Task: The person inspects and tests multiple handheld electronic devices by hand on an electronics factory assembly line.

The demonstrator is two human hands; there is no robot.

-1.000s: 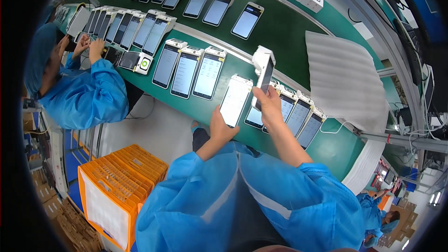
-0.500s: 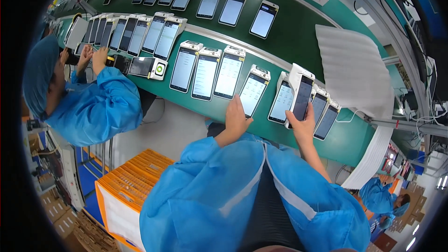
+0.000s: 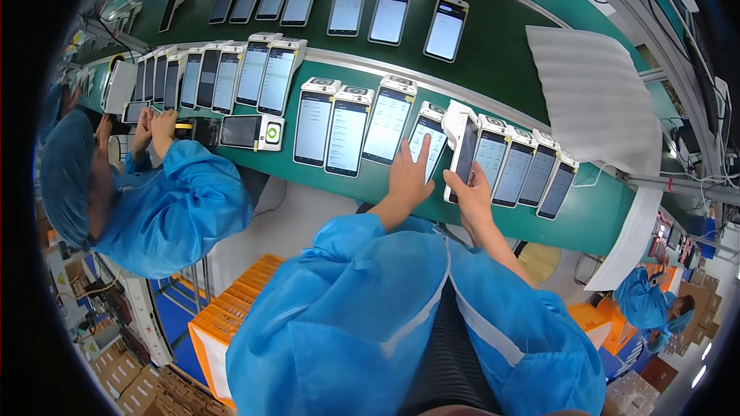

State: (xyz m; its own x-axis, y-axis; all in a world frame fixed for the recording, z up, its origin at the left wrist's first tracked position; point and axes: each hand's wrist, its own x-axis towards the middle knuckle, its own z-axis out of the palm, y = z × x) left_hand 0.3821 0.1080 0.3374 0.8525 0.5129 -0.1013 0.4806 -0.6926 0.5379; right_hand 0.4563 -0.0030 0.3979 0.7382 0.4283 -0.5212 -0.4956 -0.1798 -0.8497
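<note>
My left hand (image 3: pixel 408 177) reaches over a white handheld payment terminal (image 3: pixel 428 139) with a lit screen. Its fingers are spread and extended on or just above that screen; contact is hard to tell. Close beside it, my right hand (image 3: pixel 476 204) grips another terminal (image 3: pixel 465 152), tilted on edge with its dark screen facing right, thumb on one side and fingers on the other. Right of the held one, several terminals (image 3: pixel 515 169) lean in a tight row. To the left lie three more with bright screens, the nearest a terminal (image 3: pixel 391 125).
A co-worker (image 3: pixel 166 192) in blue works at the left, near a row of terminals (image 3: pixel 250 73) and one lying sideways (image 3: pixel 252 132). More units (image 3: pixel 387 14) stand on the dark green belt (image 3: pixel 493 46). White foam sheet (image 3: pixel 590 96) covers the right side. An orange crate (image 3: pixel 247 285) sits below.
My right hand has brought its terminal left from over the right-hand row, next to the one under my left hand. My left hand's fingers have spread over the screen. The view has shifted slightly.
</note>
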